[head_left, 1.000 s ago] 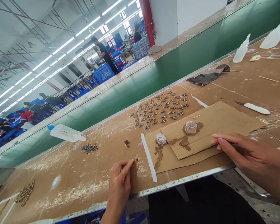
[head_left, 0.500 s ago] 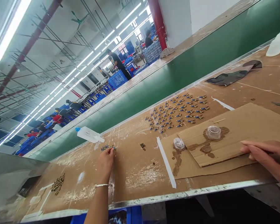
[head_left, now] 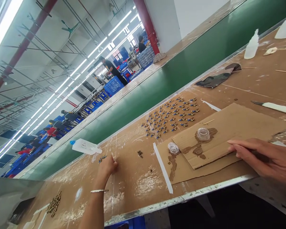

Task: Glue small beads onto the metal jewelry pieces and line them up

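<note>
Reaches with the left hand (head_left: 107, 168) to a small heap of tiny blue-and-brass pieces (head_left: 102, 158) on the brown workbench (head_left: 133, 181), near a lying white glue bottle (head_left: 83, 147); fingers bunched against the heap, cannot tell whether pinching one. Rests the right hand (head_left: 264, 157) on the stained cardboard sheet (head_left: 228, 122), fingers straight and together; cannot tell whether gripping anything.

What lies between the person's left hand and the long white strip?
Head view: a small cluster of dark parts lies between the left hand and the white strip.
</note>
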`<state>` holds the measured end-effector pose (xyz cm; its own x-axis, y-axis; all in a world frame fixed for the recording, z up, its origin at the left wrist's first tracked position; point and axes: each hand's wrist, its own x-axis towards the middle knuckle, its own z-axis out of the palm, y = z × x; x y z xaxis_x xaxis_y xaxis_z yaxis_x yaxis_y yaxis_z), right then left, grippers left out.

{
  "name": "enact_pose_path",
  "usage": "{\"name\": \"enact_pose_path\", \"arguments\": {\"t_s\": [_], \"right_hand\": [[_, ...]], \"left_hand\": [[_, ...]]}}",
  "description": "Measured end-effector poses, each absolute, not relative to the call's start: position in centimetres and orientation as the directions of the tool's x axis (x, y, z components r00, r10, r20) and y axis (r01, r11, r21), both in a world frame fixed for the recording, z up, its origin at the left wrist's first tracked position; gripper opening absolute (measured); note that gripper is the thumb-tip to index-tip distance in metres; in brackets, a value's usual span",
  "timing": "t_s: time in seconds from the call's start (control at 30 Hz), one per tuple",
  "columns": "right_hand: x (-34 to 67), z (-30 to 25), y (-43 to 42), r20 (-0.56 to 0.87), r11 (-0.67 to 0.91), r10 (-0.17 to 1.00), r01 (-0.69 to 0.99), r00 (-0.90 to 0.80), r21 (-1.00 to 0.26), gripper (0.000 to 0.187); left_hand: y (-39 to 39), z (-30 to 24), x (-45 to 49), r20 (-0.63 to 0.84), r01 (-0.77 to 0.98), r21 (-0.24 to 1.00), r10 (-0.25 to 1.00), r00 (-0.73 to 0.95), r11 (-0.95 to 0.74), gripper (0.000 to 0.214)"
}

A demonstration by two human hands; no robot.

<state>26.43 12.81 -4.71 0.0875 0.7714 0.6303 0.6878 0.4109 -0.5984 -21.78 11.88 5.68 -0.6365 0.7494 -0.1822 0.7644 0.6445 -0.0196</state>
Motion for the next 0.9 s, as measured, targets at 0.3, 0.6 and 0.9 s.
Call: {"name": "enact_pose_path", "arguments": {"t_s": [0.3, 0.6, 0.9], "right_hand": [[26.2, -1.7, 12.6, 0.768, 0.585, 0.641, 0.648, 0.001, -0.488, 0.018], [26.5, -2.0, 12.6, 0.794, 0.632, 0.607, 0.621, -0.024, -0.464, 0.011], [26.4, -2.4, 12.7, 0.780, 0.626, 0.626, 0.594, 0.002, -0.505, 0.014]], "left_hand": [[8.4, 5.7, -18.6, -0.008, 0.632, 0.611, 0.802, -0.597, 0.477, 0.028], [6.0, 4.2, -12.8, -0.031, 0.141, 0.980, 0.802, -0.597, 0.143, 0.035], [5.3, 3.8, -10.8, -0.056, 0.077, 0.987, 0.747, -0.662, 0.142, 0.037]]}}
